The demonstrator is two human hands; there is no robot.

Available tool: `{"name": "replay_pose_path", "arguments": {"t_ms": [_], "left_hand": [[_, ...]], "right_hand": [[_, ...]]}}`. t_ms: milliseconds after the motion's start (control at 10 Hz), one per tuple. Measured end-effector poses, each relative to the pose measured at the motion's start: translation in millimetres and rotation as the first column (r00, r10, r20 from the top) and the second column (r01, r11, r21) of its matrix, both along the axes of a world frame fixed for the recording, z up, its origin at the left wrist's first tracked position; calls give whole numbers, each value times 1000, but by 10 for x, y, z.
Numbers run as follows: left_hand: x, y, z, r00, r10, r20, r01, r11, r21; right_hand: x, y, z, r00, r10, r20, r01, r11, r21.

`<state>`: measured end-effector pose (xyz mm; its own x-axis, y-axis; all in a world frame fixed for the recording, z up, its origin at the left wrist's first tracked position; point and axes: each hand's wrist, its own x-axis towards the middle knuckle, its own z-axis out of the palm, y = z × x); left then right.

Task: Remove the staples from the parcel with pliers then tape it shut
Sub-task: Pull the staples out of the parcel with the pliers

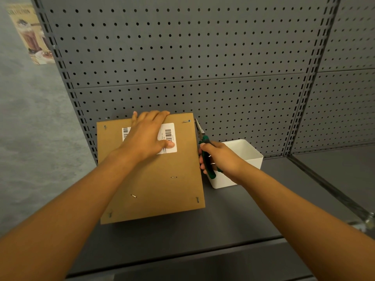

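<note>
Left hand [148, 136] flat, fingers released, pins parcel [150, 169] steady while right hand [220, 159] clenched on pliers [205, 151] nears corner staple [186, 121].

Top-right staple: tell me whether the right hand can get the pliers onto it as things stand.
Probably yes. The right hand holds the pliers with the tips just beside the top-right staple, and nothing lies between. The left hand presses the parcel clear of that corner.
</note>
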<state>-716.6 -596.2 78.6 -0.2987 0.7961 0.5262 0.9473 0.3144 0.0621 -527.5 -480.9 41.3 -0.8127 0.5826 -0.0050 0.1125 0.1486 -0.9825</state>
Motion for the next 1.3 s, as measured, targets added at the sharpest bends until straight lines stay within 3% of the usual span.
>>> {"name": "replay_pose_path", "arguments": {"t_ms": [100, 1300], "left_hand": [[4, -2, -7, 1000, 1, -2, -1, 1000, 5], [-42, 7, -28, 1000, 6, -5, -6, 1000, 8]], "right_hand": [[4, 6, -8, 1000, 12, -17, -13, 998, -64], [-82, 38, -21, 1000, -17, -15, 16, 994, -105]]}}
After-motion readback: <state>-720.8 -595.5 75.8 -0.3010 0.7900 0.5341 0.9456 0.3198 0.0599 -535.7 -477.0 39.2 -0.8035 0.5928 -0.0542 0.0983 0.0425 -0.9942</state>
